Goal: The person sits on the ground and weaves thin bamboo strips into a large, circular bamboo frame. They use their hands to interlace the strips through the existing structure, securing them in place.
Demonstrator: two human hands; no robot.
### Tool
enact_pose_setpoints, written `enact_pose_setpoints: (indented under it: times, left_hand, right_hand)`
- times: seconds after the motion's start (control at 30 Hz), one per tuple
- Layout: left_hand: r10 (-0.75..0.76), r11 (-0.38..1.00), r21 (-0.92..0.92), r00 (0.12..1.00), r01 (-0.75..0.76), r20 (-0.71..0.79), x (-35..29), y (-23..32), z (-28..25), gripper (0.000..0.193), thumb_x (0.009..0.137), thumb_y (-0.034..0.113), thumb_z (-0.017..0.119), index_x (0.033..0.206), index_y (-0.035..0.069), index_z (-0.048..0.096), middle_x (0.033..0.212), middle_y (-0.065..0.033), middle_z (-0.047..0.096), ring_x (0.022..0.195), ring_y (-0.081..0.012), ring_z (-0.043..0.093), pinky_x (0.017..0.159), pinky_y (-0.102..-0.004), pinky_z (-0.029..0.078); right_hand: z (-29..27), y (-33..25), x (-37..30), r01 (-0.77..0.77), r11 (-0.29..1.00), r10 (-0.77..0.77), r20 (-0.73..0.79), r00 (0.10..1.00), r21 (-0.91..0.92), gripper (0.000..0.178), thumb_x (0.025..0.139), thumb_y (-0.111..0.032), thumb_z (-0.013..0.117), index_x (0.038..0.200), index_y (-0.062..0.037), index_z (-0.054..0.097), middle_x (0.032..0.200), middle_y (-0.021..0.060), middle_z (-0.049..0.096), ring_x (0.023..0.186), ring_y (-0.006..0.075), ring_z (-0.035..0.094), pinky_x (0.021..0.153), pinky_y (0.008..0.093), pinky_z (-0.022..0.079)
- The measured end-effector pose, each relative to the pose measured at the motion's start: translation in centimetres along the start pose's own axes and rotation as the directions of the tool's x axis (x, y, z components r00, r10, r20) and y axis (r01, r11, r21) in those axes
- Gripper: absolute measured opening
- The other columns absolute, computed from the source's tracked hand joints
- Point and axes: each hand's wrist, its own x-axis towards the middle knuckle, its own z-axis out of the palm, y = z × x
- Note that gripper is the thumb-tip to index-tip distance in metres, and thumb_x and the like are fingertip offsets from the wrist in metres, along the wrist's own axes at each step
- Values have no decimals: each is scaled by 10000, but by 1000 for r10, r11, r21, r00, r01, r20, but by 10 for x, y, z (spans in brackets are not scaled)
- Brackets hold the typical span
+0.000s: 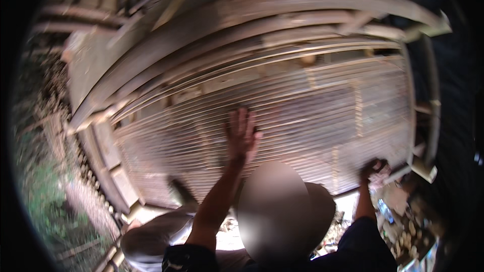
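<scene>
Left boards [107, 146]: an edge well left of the left fingers [242, 120].
Left hand [241, 136]: fingers extended, slightly parted, holding nothing; seemingly steadying or feeling the slatted platform [302, 126] under them.
Thick rail [312, 1]: limits reach beyond those fingers; sliding right looks roomier.
Right hand [374, 170]: fingers curled near the platform's front corner, hold unclear; shifting probably calls for loosening first.

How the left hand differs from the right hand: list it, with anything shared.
The left hand has its fingers extended; the right hand looks curled, though blurred. The left hand is over the middle of the slatted surface; the right hand is by its near right corner. Both are bare, below dark sleeves.
</scene>
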Motion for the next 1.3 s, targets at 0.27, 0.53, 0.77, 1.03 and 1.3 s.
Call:
enact_pose_setpoints:
  times: [0.27,0.53,0.77,1.03,1.3]
  left_hand:
    - [-347,935,68,938,348,-25,14,63,1,734,993,577,281,1553,125,134,1626,-109,67,1492,-360,19,1151,-619,52]
    - [-602,792,-38,769,609,-214,47,101,46,807,976,575,373,1548,83,90,1627,-124,47,1492,-365,27,1126,-647,114]
    - [-526,818,13,758,574,-385,41,98,50,808,967,626,340,1553,112,127,1621,-104,121,1483,-356,118,1120,-643,134]
    - [-609,758,-17,699,652,-374,79,126,7,587,945,512,522,1380,125,440,1436,-80,429,1395,-295,335,1067,-726,148]
    - [-25,996,-87,994,16,-107,183,285,30,623,972,508,457,1440,101,394,1461,-166,422,1401,-304,340,1119,-639,204]
  right_hand:
    - [-57,-39,16,-284,957,234,414,880,61,755,957,-623,303,1478,-76,318,1524,169,302,1425,357,233,1125,555,166]
    - [-72,-45,35,-379,924,277,597,753,50,785,929,-519,432,1522,-75,170,1580,166,163,1472,354,83,1155,564,34]
    - [-53,-29,18,-388,918,253,624,739,87,831,929,-551,429,1544,-92,111,1609,146,84,1488,354,0,1153,571,-8]
    - [-99,2,151,-67,723,-366,463,807,688,487,787,-202,637,1246,-89,521,1376,145,445,1287,362,395,1051,530,276]
    - [-42,-98,275,125,415,-512,118,851,901,352,879,-163,613,1200,-30,552,1147,163,582,1113,343,525,983,448,382]
